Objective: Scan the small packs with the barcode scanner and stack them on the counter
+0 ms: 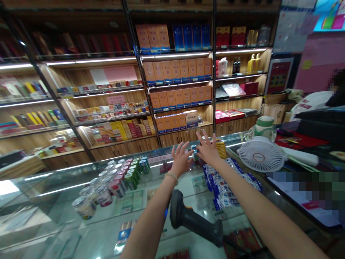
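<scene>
forearms (151,212) reach in from the near edge of the glass display counter (94,230) and slant inward, bringing both hands close together near its far edge. the left hand (181,162) is raised at the wrist, its fingers apart and lightly curved, the thumb pointing across to the right; a pale bracelet (171,176) circles that wrist. the right hand (208,150) is open too, its fingers fanned toward the shelves (178,86) and its thumb turned inward. one small can (194,151) stands upright between the two thumbs, toward the counter's far edge; whether either hand touches it, i cannot tell.

left of the hands, rows of drink cans (118,185) run slantwise from near the far edge toward the left part of the counter, green ones nearest the hands, then red or pink, then pale. a black barcode scanner (194,219) lies between the forearms, nearer the near edge. blue-and-white packets (223,183) are spread beneath and beside the right forearm, and a stack of yellow packs (221,148) sits just beyond that hand's wrist. a round white fan (261,154) and a green-and-white jug (264,126) stand at the counter's right end.
</scene>
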